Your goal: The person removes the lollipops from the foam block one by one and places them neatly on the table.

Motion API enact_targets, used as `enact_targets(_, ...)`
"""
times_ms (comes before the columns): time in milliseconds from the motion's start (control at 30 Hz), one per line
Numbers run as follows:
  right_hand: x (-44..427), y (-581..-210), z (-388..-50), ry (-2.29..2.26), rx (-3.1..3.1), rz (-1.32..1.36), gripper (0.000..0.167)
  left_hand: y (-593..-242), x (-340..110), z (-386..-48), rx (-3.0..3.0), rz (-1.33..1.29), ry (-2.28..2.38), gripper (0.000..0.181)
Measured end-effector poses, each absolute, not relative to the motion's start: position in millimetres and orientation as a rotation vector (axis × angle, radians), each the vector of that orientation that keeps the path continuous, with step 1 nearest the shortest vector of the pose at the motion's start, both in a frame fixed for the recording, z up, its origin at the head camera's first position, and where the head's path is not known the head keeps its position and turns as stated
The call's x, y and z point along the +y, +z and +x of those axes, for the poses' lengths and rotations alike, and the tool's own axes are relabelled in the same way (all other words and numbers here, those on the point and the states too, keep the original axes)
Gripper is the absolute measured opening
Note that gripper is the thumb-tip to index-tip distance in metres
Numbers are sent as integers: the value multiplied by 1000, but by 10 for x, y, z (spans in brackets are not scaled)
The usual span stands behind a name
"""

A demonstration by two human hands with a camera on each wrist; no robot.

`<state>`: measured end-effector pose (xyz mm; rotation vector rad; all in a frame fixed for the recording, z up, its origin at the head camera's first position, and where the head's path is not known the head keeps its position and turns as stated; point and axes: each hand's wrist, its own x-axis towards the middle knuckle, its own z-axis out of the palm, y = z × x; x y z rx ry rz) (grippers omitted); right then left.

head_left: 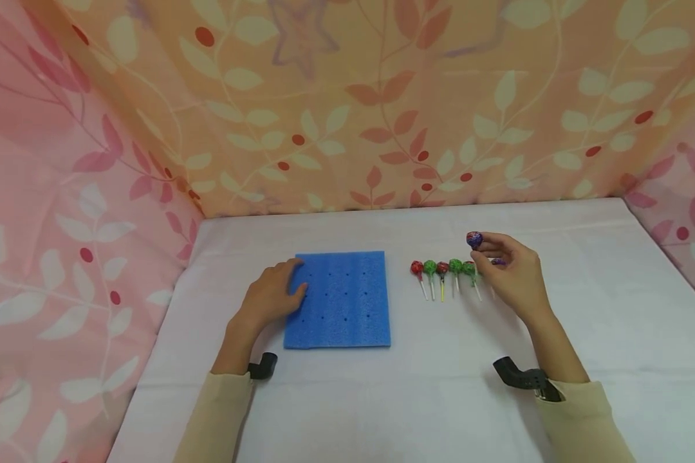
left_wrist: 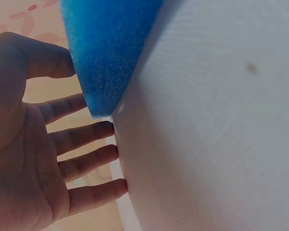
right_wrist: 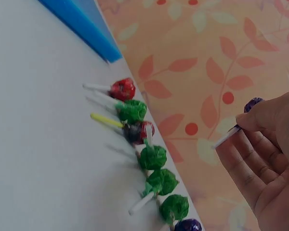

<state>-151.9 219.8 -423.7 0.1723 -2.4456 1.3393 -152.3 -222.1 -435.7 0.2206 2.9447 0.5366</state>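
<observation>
A blue foam block, dotted with rows of small dark holes, lies flat on the white table. My left hand rests at its left edge, thumb and index finger touching the foam; in the left wrist view the other fingers reach down to the tabletop, fairly straight. Raised above the table, my right hand pinches a purple-wrapped lollipop between thumb and fingers. Its white stick points down and away from the palm in the right wrist view.
Right of the foam lies a row of several lollipops, among them a red one, a green one and one with a yellow stick. Another purple lollipop is partly hidden behind my right hand. Leaf-patterned cloth walls the table.
</observation>
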Motion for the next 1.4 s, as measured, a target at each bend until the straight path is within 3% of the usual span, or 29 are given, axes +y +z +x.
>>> enact_targets(800, 2628, -4389, -1583, 1205, -2481, 20, 36, -4364, -2228, -1527, 2950, 224, 547, 62)
enact_targets(1400, 2941, -4396, -1554, 1055, -2706, -95, 45, -4382, -2235, -1540, 2952, 219, 534, 63)
